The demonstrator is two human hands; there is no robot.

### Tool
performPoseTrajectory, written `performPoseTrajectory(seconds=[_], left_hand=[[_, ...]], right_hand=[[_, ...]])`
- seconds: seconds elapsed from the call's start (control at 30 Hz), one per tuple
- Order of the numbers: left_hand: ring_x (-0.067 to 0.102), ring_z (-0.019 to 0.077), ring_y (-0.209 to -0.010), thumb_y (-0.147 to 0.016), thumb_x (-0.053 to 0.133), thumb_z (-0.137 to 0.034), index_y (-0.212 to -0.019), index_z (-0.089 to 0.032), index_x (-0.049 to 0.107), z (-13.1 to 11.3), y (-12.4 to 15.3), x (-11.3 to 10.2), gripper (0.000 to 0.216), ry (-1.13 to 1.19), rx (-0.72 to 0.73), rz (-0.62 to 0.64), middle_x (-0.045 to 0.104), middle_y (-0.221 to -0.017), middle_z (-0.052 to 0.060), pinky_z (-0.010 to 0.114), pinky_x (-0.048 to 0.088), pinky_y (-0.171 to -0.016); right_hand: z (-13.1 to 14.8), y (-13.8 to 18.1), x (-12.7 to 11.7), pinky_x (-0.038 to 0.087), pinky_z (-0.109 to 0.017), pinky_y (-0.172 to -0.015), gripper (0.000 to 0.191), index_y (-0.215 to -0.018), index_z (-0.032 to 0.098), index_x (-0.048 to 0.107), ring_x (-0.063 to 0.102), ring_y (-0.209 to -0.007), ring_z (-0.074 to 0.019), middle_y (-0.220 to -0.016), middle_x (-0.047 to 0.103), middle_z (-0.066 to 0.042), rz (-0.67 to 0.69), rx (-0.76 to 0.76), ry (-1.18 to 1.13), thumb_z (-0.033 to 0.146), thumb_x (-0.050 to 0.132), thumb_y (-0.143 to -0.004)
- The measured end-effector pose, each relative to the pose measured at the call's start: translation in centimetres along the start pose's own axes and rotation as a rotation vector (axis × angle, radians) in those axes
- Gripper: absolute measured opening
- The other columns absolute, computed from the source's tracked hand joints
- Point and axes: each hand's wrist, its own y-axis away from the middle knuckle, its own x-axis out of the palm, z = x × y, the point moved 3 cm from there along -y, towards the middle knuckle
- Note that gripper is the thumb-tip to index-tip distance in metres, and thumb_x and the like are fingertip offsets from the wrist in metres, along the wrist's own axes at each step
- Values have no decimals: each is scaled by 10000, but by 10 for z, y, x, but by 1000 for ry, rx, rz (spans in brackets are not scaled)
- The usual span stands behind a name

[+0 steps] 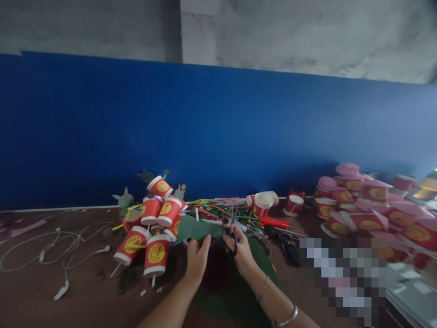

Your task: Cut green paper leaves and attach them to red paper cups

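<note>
My left hand (197, 258) pinches the near edge of a dark green paper sheet (193, 228), fingers closed on it. My right hand (241, 250) grips black-handled scissors (233, 234), whose blades point up and away at the green sheet's right edge. A larger piece of green paper (235, 296) lies under my forearms on the brown table (82, 296). Just left of my left hand stands a cluster of red paper cups (155, 228) with gold emblems, set on sticks with small green cut-outs.
White earphone cables (58, 248) sprawl at the left. Coloured straws (218, 210), a red-handled tool (275, 222) and two cups (264, 203) lie behind my hands. Pink-lidded red cups (368, 209) pile up at the right. A blue wall (218, 132) backs the table.
</note>
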Motion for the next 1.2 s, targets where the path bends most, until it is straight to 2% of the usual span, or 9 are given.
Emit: performPoseTrajectory(seconds=[0.13,0.2,0.3,0.4,0.47,0.6,0.87,1.07,1.2], left_hand=[[632,234,-790,-675,665,-375,-748,-123,688,-3,4,10,264,78,-31,209,707,-743,66,336,475,-775],[636,245,-809,-695,650,-375,-760,-124,695,-3,4,12,263,74,-23,248,713,-759,74,351,476,-793],[639,245,-813,-713,631,-381,-759,-141,687,-4,1,6,251,22,44,119,713,-777,73,363,472,-812],[637,256,-847,-674,660,-380,-766,-156,668,-7,-3,-3,243,-25,111,-79,708,-821,83,375,465,-838],[636,262,-873,-662,669,-373,-772,-160,662,-11,-4,-7,240,-40,134,-145,706,-839,90,380,457,-859],[633,259,-906,-694,644,-353,-774,-169,671,-14,-2,-7,202,-54,167,-115,707,-863,86,372,430,-901],[634,258,-857,-715,629,-359,-776,-166,676,-6,0,-6,208,-94,161,-60,707,-829,79,375,440,-862],[623,260,-918,-742,598,-367,-826,-161,663,-9,0,-5,231,-66,161,-64,702,-887,88,383,428,-897],[606,269,-980,-701,639,-376,-825,-181,672,-4,0,-7,233,-101,151,-91,705,-903,78,395,388,-962]], right_hand=[[5,3,0,313,-173,-395,342,-878,205,528,333,-418,-45,-562,420,89,-9,-24,39,352,715,-633],[6,5,1,318,-173,-398,363,-881,203,524,350,-429,-48,-585,444,82,-1,-18,47,366,728,-629],[3,7,5,360,-184,-426,377,-901,198,517,450,-493,-84,-618,508,53,77,7,55,417,709,-663],[-1,10,11,386,-196,-442,367,-883,190,513,517,-545,-119,-616,549,28,243,41,92,483,653,-713],[-4,14,15,376,-191,-430,375,-855,190,516,518,-530,-116,-607,548,31,338,58,129,508,649,-709],[-2,21,21,381,-193,-453,375,-796,183,528,510,-523,-105,-606,549,31,423,38,167,524,653,-703],[0,22,23,386,-191,-444,402,-779,183,536,480,-493,-91,-594,534,38,394,30,124,548,670,-676],[0,22,24,377,-188,-444,421,-760,180,533,476,-505,-92,-593,536,36,402,20,155,571,660,-668],[3,23,25,385,-189,-430,409,-745,184,509,478,-486,-89,-590,525,43,384,11,143,552,671,-668]])
